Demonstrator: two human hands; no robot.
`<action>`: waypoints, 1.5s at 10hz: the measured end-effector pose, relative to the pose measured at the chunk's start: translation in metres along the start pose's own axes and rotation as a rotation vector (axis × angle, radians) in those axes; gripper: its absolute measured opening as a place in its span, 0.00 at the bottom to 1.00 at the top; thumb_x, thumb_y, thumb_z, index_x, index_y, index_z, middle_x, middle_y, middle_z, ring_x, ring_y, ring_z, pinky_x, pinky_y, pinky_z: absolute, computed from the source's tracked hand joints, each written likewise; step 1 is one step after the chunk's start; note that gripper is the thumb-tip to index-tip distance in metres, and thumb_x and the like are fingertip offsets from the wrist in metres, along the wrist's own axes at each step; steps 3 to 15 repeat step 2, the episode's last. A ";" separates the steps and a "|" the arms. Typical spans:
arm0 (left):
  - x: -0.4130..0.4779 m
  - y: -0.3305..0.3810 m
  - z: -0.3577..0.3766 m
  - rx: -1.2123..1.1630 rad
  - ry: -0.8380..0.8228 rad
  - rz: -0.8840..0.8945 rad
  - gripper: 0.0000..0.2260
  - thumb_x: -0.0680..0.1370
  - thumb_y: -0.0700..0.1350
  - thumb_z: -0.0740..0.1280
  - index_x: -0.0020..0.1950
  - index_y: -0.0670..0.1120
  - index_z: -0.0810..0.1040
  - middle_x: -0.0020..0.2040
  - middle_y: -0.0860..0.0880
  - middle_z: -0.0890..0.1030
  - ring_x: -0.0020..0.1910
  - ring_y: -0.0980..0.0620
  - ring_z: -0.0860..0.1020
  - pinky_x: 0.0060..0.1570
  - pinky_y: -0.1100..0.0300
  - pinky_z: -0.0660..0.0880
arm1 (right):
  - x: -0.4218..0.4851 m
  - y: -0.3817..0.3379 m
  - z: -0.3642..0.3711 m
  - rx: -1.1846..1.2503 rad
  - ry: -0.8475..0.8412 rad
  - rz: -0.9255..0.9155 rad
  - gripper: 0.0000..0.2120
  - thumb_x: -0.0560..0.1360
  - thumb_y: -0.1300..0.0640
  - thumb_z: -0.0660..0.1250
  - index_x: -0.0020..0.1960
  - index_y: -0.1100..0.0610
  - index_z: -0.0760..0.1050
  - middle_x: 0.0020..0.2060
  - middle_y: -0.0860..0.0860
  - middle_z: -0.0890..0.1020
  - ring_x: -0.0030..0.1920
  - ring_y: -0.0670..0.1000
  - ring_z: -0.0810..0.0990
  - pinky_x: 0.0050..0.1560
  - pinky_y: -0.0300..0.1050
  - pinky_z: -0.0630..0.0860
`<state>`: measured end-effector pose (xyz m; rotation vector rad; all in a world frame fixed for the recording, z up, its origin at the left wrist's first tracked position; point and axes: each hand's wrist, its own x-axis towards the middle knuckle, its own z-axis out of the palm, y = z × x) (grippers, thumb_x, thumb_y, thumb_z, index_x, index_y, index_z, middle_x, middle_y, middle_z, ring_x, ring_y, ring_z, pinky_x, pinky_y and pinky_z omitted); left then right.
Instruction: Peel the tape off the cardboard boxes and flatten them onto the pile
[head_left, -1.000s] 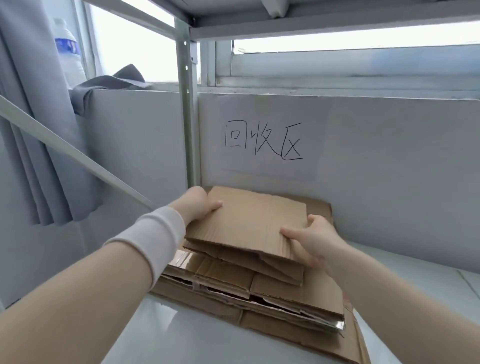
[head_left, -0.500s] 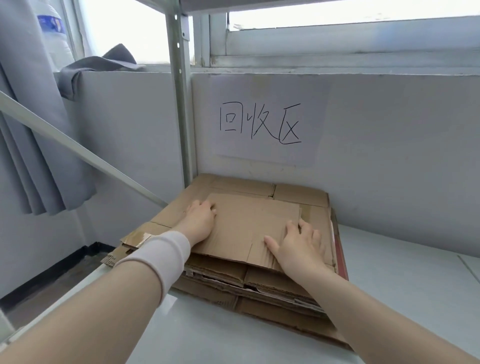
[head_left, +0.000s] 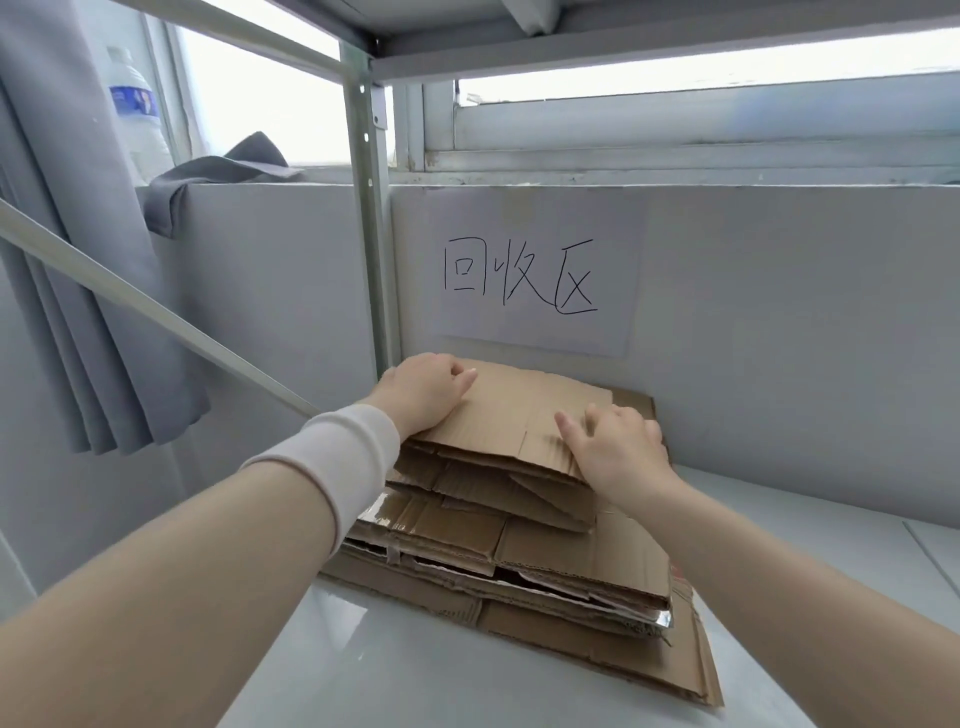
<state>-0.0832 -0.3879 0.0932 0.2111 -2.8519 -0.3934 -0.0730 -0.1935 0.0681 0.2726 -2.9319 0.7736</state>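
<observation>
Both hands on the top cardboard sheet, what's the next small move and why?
Probably press straight down with both palms. The left hand rests on the far-left corner of the top sheet and the right hand lies flat near its front-right edge, yet folded flaps under that edge gape above the pile, so it looks not fully flattened.
</observation>
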 end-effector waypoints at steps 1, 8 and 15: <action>-0.004 0.016 -0.020 0.040 0.049 0.029 0.18 0.81 0.53 0.52 0.64 0.46 0.73 0.64 0.46 0.75 0.64 0.45 0.71 0.62 0.52 0.65 | 0.002 -0.005 -0.015 0.033 0.003 -0.011 0.21 0.79 0.43 0.50 0.54 0.57 0.74 0.65 0.58 0.71 0.66 0.61 0.64 0.65 0.51 0.61; -0.006 0.028 -0.029 0.067 0.072 0.048 0.18 0.81 0.53 0.52 0.63 0.46 0.73 0.64 0.46 0.75 0.63 0.46 0.71 0.61 0.52 0.65 | 0.004 -0.008 -0.024 0.063 0.058 -0.020 0.24 0.79 0.44 0.52 0.66 0.59 0.68 0.67 0.57 0.70 0.67 0.60 0.65 0.66 0.53 0.63; -0.006 0.028 -0.029 0.067 0.072 0.048 0.18 0.81 0.53 0.52 0.63 0.46 0.73 0.64 0.46 0.75 0.63 0.46 0.71 0.61 0.52 0.65 | 0.004 -0.008 -0.024 0.063 0.058 -0.020 0.24 0.79 0.44 0.52 0.66 0.59 0.68 0.67 0.57 0.70 0.67 0.60 0.65 0.66 0.53 0.63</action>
